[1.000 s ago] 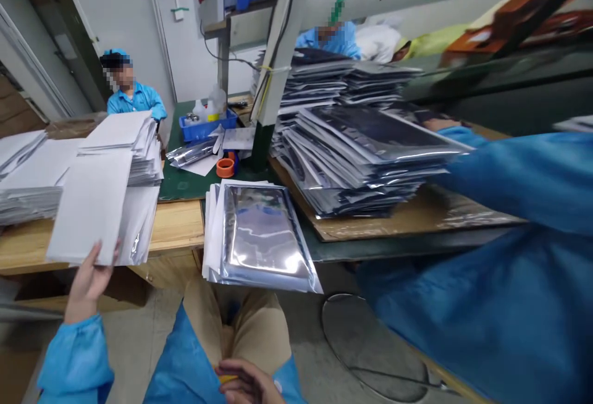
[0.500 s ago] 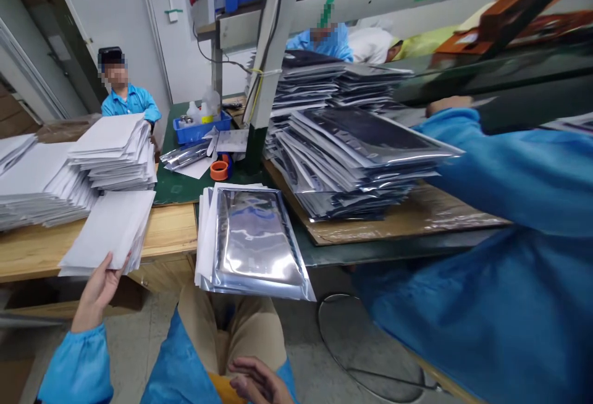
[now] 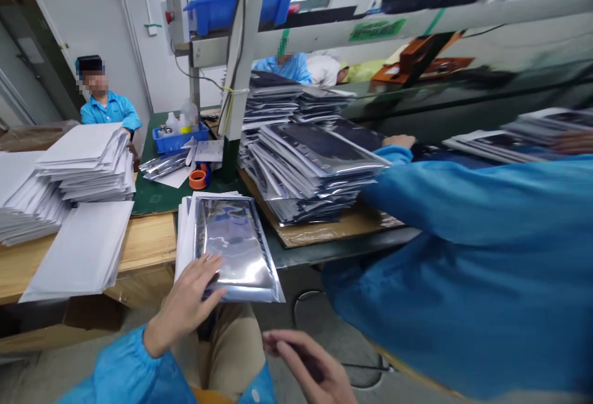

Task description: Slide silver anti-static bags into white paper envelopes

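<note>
Right before me a shiny silver bag point(image 3: 236, 237) lies on top of white envelopes point(image 3: 184, 231) at the table's front edge. My left hand point(image 3: 189, 293) is over the bag's lower left corner, fingers stretched out, holding nothing; whether it touches the bag I cannot tell. Lower down, above the floor, my right hand point(image 3: 308, 364) hangs free of the stacks, fingers bent and parted from the thumb with nothing between them. Off to the left, a small pile of white envelopes point(image 3: 83, 249) overhangs the edge of the wooden table.
Tall white stacks point(image 3: 97, 172) stand at left. Silver-bagged packets point(image 3: 310, 169) are piled on cardboard point(image 3: 296, 237) at right, beside a co-worker's sleeve point(image 3: 463, 206). A blue tray point(image 3: 180, 138) with bottles and an orange tape roll point(image 3: 197, 179) sit behind. A metal post point(image 3: 241, 76) rises there.
My left hand has let go of the white envelopes at left and moved right to the silver bag. My right hand has come further into view. The whole view has swung right.
</note>
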Demonstrator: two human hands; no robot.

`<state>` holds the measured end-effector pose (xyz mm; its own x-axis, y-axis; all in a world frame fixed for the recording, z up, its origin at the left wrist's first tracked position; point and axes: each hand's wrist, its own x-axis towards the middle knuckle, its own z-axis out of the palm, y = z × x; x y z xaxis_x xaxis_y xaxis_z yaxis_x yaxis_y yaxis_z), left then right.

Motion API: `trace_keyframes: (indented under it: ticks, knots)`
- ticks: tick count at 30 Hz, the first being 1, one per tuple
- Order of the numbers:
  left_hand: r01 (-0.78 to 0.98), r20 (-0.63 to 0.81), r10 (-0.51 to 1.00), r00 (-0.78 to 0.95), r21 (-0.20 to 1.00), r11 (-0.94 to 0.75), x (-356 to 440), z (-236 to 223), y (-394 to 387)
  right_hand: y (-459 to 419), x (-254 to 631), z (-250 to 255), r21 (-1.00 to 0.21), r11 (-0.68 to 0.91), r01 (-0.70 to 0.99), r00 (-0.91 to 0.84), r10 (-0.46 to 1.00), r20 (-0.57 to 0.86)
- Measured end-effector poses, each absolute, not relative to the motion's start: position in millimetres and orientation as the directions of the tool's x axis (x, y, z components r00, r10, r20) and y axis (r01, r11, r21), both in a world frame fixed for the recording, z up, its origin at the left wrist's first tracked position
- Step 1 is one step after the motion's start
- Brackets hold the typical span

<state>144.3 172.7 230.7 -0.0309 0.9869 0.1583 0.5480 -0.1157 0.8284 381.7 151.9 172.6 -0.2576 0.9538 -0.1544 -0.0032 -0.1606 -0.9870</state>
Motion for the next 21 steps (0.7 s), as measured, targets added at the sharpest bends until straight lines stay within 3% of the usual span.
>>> trace_keyframes:
  ticks: [3,8,16,21]
  knots:
    - [0.598,0.211,0.968,0.134,0.762,-0.249,153,216,200,183,389,187,-0.99,-0.118,-0.076,-0.058,0.992,-0.114]
    - [0.674,0.258,0.958,0.123,0.687,-0.271,151,201,212,219,381,194,-0.915,-0.156,-0.371,0.071,0.978,-0.196]
    - [0.732,0.336,0.94,0.054,0.627,-0.266,138,248,213,244,357,215,-0.724,-0.313,-0.615,-0.167,0.949,-0.268]
    - [0.712,0.29,0.955,0.057,0.659,-0.242,138,258,209,253,332,220,-0.66,-0.46,-0.594,-0.374,0.884,-0.279]
